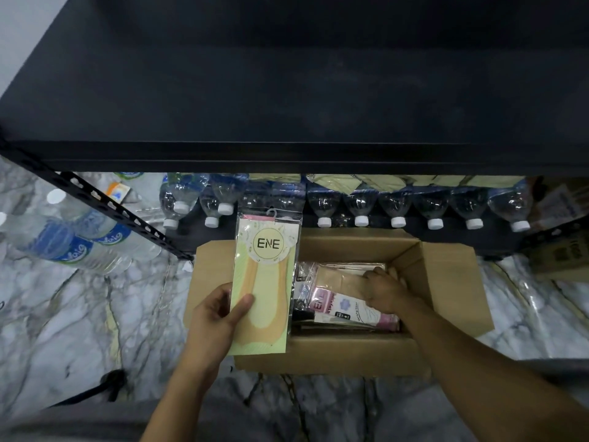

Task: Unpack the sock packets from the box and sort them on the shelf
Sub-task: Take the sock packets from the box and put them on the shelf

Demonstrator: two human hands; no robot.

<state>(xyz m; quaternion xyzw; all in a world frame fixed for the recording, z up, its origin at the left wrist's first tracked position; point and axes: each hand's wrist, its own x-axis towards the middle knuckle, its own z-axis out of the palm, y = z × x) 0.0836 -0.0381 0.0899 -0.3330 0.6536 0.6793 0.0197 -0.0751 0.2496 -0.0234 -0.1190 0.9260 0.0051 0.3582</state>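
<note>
Your left hand (220, 317) pinches a yellow sock packet (266, 282) by its lower edge, thumb across the front, holding it upright over the open cardboard box (446, 282) on the marble floor. Your right hand (382, 290) reaches into the box, fingers curled among the remaining packets (347, 306); whether it grips one cannot be told. The packet looks light, flat and glossy, likely slippery; hold the stiff card edge. Its round label reads "ENE". Water bottles (360, 202) line the black shelf (287, 106).
</note>
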